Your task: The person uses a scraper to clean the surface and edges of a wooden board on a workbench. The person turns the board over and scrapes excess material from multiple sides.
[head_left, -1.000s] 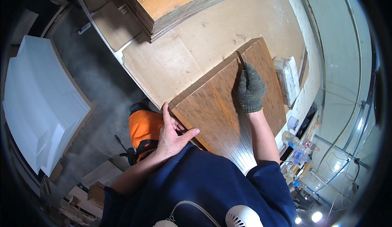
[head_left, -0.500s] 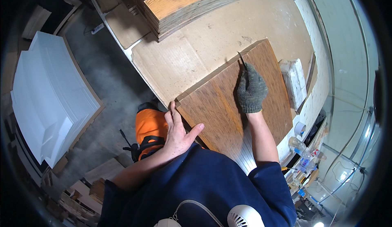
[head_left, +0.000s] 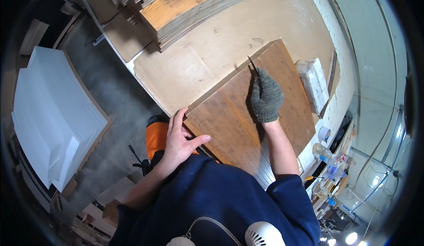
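Observation:
My right hand, in a grey-green knit glove, is closed around a thin dark blade. Its handle is hidden in the glove, and the tip reaches the far long edge of a stack of brown wood-grain panels. This hand lies over the top panel. My bare left hand is at the stack's left corner, fingers stretched out and thumb apart. A fingertip touches the corner, while the thumb lies by the near left edge.
A cardboard-covered table bears the panels and, farther back, a taller stack of wood-grain boards. A white wrapped block sits right of the panels. Beyond it are a tape roll and plastic bottles. White curved panels stand at left.
The view has shifted slightly, so most things sit a little farther left. The blade stays at the panels' far edge in my right hand. My left hand remains at the corner, its fingers slightly shifted.

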`<state>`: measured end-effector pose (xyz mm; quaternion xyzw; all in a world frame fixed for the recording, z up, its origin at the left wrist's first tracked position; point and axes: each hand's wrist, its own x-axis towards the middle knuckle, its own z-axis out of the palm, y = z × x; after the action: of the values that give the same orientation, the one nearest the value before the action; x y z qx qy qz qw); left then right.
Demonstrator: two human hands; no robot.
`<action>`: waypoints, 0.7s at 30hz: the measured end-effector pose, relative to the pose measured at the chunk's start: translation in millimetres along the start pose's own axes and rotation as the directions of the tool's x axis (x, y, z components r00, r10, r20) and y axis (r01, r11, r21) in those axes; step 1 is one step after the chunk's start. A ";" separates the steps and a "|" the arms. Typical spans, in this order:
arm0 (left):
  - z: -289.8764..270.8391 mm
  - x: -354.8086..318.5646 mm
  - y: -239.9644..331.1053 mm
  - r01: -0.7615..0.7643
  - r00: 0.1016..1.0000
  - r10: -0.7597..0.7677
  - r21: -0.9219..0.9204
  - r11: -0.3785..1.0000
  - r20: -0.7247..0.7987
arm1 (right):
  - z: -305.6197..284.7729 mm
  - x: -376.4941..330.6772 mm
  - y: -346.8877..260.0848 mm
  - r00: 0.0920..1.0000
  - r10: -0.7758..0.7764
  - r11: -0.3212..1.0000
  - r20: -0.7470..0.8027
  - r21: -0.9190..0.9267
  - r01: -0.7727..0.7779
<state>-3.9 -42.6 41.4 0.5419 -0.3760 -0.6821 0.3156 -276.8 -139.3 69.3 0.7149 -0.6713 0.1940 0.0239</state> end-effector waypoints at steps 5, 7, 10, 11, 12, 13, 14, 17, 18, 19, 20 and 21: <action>4.0 -0.2 0.3 -0.058 0.998 0.057 -0.018 0.998 -0.037 | 1.3 -0.3 7.9 1.000 0.002 0.998 -0.008 0.066 -0.001; 5.5 -1.4 0.1 -0.081 0.996 0.078 -0.042 0.996 -0.053 | 1.6 0.1 10.0 1.000 0.004 0.997 0.012 0.073 -0.005; 5.9 -2.1 -1.3 -0.140 0.986 0.138 -0.010 0.990 -0.090 | -1.7 1.9 6.8 0.999 0.003 0.998 0.035 0.055 -0.004; 5.0 -2.2 -2.0 -0.128 0.989 0.128 0.008 0.992 -0.076 | -4.2 1.6 3.5 0.999 0.001 0.998 0.035 0.069 -0.003; 4.1 -1.8 -2.5 -0.097 0.993 0.098 0.017 0.995 -0.058 | -7.4 0.2 -0.3 0.999 0.001 0.997 0.033 0.081 -0.003; 3.3 -1.5 -3.1 -0.101 0.993 0.103 0.032 0.994 -0.051 | -11.8 -3.1 -4.4 0.998 0.025 0.992 0.058 0.122 -0.032; 2.5 -1.1 -3.5 -0.094 0.994 0.097 0.044 0.995 -0.047 | -16.1 -8.4 -7.6 0.997 0.000 0.994 0.082 0.110 -0.009; 0.7 0.7 -4.7 -0.105 0.993 0.108 0.073 0.992 -0.040 | -35.1 -43.9 -4.4 0.987 0.018 0.999 0.158 0.041 -0.025; 0.5 0.8 -5.2 -0.111 0.993 0.114 0.080 0.991 -0.035 | -42.9 -64.6 2.2 0.993 0.077 0.995 0.087 0.059 -0.083; 0.7 0.9 -5.6 -0.111 0.993 0.114 0.080 0.991 -0.034 | -49.6 -87.7 14.1 0.995 0.104 0.992 0.012 0.064 -0.104; 0.9 0.8 -6.2 -0.115 0.992 0.120 0.084 0.990 -0.048 | -59.1 -116.6 29.4 0.960 0.278 0.957 -0.041 0.093 -0.273; 1.3 0.5 -6.8 -0.120 0.990 0.126 0.089 0.989 -0.061 | -67.6 -147.5 49.2 0.913 0.378 0.926 -0.151 0.069 -0.372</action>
<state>-5.3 -39.3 35.5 0.5530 -0.4268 -0.6264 0.3459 -344.5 16.0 74.9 0.5552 -0.7878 0.2652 0.0265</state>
